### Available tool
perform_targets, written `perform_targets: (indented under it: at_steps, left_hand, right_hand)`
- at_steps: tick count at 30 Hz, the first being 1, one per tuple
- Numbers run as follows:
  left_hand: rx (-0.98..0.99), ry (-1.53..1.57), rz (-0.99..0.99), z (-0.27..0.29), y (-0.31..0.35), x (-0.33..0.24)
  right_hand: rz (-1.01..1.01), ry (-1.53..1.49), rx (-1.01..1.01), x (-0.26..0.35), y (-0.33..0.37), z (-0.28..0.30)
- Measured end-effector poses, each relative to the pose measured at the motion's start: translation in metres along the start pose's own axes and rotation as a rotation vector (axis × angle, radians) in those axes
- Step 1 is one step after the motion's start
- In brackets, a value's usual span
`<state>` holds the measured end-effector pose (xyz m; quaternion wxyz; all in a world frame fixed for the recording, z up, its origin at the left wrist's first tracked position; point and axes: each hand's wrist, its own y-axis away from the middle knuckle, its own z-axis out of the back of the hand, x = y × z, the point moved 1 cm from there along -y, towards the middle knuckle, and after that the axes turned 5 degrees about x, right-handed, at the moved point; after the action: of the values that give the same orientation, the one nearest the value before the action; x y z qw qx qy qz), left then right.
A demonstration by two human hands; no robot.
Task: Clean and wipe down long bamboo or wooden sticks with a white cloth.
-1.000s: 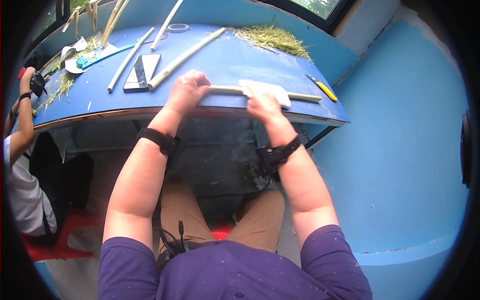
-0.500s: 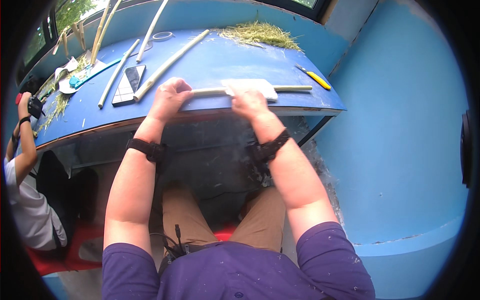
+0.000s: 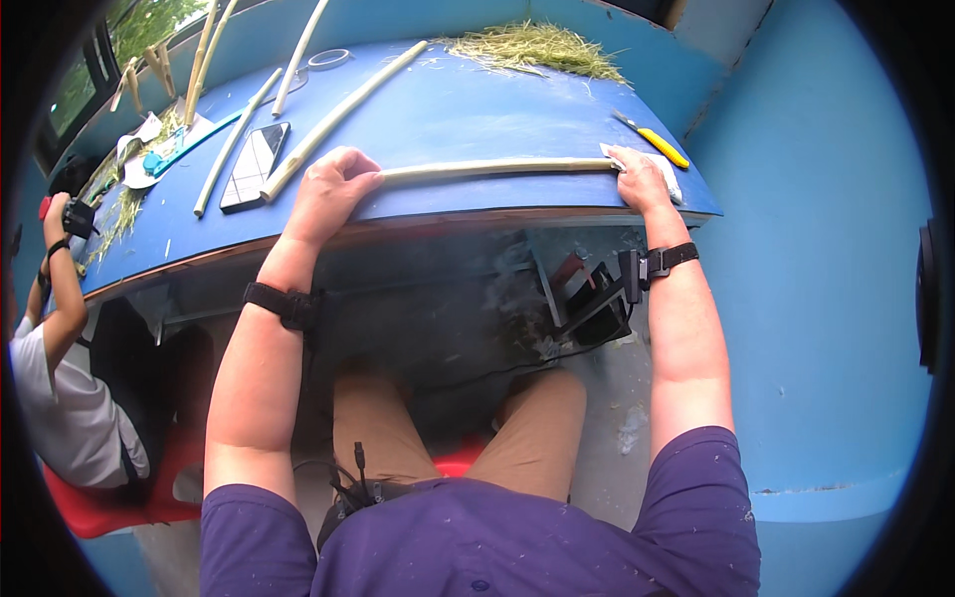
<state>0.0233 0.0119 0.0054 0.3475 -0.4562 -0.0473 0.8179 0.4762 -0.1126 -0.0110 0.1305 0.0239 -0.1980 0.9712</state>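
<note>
R hand, gripping white cloth against stick, slid mid to R end; L hand pinches L end; mid-span now uncovered.

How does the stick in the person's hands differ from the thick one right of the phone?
The held stick looks slimmer than the thick stick. The held stick runs nearly crosswise; the thick stick slants away across the table. The left hand pinches one end of the held stick, the right hand holds a white sheet at the other; the thick stick lies untouched. Both are long and pale.
</note>
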Motion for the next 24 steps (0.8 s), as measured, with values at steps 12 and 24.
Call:
perform_targets:
  at_steps: [12,24]
  left_hand:
    - [-0.052,-0.060,-0.073,-0.002,-0.001,0.008]
    - [-0.120,-0.022,-0.160,-0.007,0.000,0.017]
  right_hand:
    - [0.271,-0.039,-0.091,0.157,0.015,-0.013]
    - [0.344,-0.170,0.027,0.326,0.030,-0.009]
